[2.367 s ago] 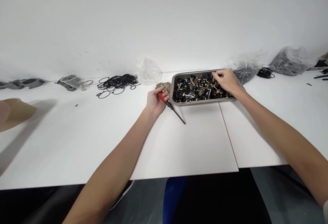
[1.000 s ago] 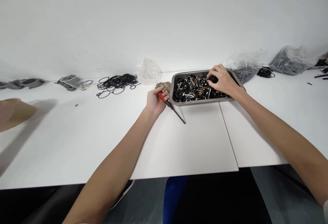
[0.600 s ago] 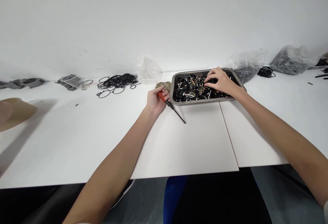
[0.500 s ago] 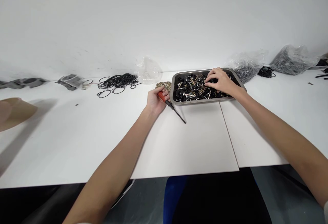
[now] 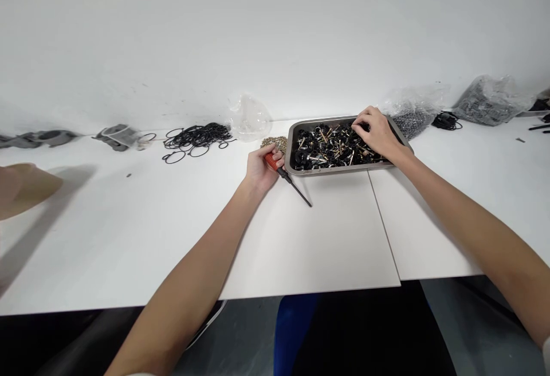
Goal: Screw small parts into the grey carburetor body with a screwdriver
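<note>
My left hand (image 5: 262, 168) rests on the table by the tray's left end, its fingers wrapped round the red handle of a screwdriver (image 5: 294, 185). The dark shaft points down and to the right, toward me. A metal tray (image 5: 335, 171) holds a heap of small black parts and brass-coloured screws (image 5: 324, 145). Over the tray's right half is my right hand (image 5: 376, 132), thumb and fingertips drawn together in a pinch. Whatever may be between those fingertips is too small to make out. Behind my left hand lies a pile of small brass-coloured pieces (image 5: 275, 143).
Black rubber rings (image 5: 200, 138) lie in a tangle at the back left, beside a clear plastic bag (image 5: 249, 118). Bags of small dark parts (image 5: 412, 118) stand behind the tray's right end. A tan round object (image 5: 30, 190) is at the far left. Grey parts (image 5: 55, 138) line the wall.
My right hand has moved a little to the right over the tray, with its fingertips pinched closer together. My left hand and the screwdriver have stayed put.
</note>
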A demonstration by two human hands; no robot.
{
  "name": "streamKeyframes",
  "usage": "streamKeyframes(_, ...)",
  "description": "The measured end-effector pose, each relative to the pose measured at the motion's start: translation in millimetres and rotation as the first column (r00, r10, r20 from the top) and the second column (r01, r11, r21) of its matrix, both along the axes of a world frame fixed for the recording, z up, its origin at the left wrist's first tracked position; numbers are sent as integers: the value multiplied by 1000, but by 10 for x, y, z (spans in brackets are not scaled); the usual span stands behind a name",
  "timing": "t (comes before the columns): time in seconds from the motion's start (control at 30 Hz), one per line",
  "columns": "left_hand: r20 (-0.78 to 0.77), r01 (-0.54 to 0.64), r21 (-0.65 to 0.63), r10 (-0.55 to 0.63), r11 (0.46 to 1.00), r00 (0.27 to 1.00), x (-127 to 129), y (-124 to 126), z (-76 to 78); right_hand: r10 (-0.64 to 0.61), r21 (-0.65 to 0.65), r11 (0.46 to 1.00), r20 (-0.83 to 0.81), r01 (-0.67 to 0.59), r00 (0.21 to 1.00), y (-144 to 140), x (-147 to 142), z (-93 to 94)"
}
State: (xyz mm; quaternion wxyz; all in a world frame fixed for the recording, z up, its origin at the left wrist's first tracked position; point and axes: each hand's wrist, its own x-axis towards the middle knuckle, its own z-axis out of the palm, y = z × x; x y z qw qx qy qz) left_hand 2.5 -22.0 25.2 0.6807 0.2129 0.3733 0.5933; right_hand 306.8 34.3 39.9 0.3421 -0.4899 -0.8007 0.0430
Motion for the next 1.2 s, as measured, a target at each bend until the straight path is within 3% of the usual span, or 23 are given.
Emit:
streamKeyframes(0.67, -1, 3, 5, -3, 1000, 1000, -4, 8, -5, -76, -48, 996, -93, 71, 993, 33, 10, -5)
streamKeyframes(1.2, 5, 3, 17, -3, 1000, 1000, -6, 9, -18, -99, 31, 994, -232, 109, 968, -71, -14, 82)
